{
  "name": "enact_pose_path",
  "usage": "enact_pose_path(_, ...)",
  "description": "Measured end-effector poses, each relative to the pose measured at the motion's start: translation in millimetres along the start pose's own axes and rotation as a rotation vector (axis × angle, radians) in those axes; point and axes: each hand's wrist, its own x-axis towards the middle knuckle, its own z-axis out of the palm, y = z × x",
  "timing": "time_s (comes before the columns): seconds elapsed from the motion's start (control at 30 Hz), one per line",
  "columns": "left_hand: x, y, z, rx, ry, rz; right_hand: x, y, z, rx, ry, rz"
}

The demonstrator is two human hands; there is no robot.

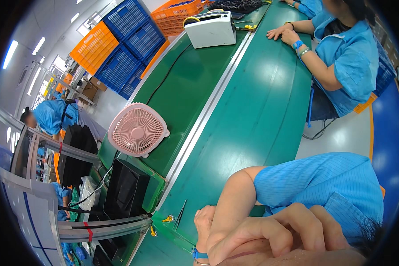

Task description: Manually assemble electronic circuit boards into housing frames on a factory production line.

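Tweezers (181,210) lie on the tabletop (248,124), at the left hand's (204,221) 9 o'clock (its fingers partly hidden, grasp indeterminable). Right hand (292,230), 5 o'clock in view: fingers bent, grasp unclear. Tweezers: presumably light, springy, fine-tipped; grip mid-length.

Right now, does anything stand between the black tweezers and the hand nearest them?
Nothing visible does. Only green tabletop shows between that hand and the black tweezers, which lie to its left in the picture. The small yellow fitting sits beyond the tweezers, off that path.
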Motion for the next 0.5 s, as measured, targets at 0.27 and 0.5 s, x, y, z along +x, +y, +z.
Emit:
enact_pose_path(0.27,-5.4,-7.7,-3.5,-0.009,0.009,0.015,-8.8,-12.3,5.7,0.441,0.039,0.034)
enact_pose_path(0.5,-3.6,3.0,-15.5,-0.038,-0.018,0.000,-12.3,-23.4,11.3,1.433,0.139,0.094)
